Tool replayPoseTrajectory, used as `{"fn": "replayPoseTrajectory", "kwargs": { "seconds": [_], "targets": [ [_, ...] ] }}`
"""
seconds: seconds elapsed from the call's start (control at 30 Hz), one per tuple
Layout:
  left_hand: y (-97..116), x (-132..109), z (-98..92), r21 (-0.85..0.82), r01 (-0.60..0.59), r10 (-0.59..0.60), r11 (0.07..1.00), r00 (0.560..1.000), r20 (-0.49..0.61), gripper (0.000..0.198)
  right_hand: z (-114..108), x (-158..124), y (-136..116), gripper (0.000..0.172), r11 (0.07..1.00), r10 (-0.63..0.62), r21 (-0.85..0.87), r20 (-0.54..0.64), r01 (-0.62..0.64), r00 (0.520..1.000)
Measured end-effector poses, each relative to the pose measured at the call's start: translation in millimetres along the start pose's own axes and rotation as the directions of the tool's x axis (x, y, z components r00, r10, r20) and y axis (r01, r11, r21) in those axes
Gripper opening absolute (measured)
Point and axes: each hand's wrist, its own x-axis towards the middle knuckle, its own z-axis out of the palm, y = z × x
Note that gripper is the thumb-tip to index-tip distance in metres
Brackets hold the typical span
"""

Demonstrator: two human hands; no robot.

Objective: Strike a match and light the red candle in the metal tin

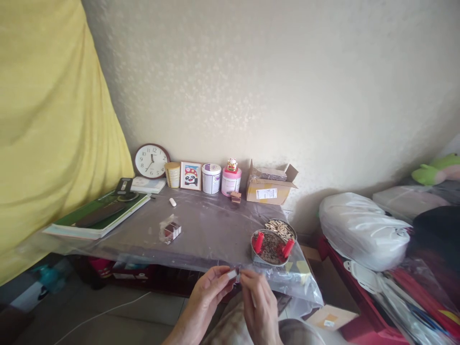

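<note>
Your left hand (210,293) pinches a small white piece (232,274) between thumb and fingertips. The piece hangs in the air on your side of the table (212,225), just short of its near edge. Your right hand (258,306) meets it from the right with its fingertips drawn close together at the end of the piece. Whether they grip it, or something thin of their own, is too small to tell.

The hold is by the tips alone, over your lap and the floor. If either pinch loosens, I judge the piece would drop below the table edge, where it would be hard to find.

Just beyond the grip, the loose plastic sheet (300,282) overhangs the edge and could catch a finger that moves forward. Beyond and to the right, a round tin (268,262) stands close to that edge, with a heap of thin wooden sticks (280,229) behind it. A careless reach by your right hand could tip it off.

Beyond and to the left, the covered surface lies bare as far as a small wrapped packet (171,231). That side gives you the most room. A white bag (362,230) lies well apart to the right.
</note>
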Motion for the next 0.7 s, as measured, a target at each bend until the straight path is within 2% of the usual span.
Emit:
{"fn": "replayPoseTrajectory", "kwargs": {
  "seconds": [0.03,0.1,0.2,0.33,0.5,0.7],
  "targets": [
    [1.0,-0.8,0.0,0.010,-0.009,0.009,1.000,1.000,0.006,0.015,4.6,-2.5,6.7,0.016,0.997,0.067,-0.027,0.003,-0.067,0.998],
    [3.0,-2.5,-1.1,0.041,-0.014,0.014,0.999,1.000,-0.001,0.016,11.6,-6.0,19.2,0.014,0.977,0.205,-0.032,-0.117,-0.210,0.972],
    [4.4,-3.9,-5.2,0.066,0.002,0.000,0.998,1.000,-0.027,0.017,10.7,-4.2,28.3,0.016,0.946,0.322,0.051,-0.224,-0.319,0.920],
    [4.6,-3.0,-11.2,0.048,0.024,-0.022,0.999,0.999,-0.046,0.020,-1.6,5.3,28.1,0.016,0.891,0.452,0.184,-0.262,-0.416,0.853],
    [9.2,-3.5,-15.8,0.040,0.019,-0.016,0.999,0.997,-0.078,0.020,-9.5,11.1,32.1,0.019,0.752,0.641,0.406,-0.269,-0.519,0.718],
    [16.0,-3.7,-19.8,0.030,0.023,-0.019,0.999,0.991,-0.130,0.027,-18.9,19.8,31.2,0.023,0.654,0.743,0.475,-0.257,-0.588,0.618]
  ]
}}
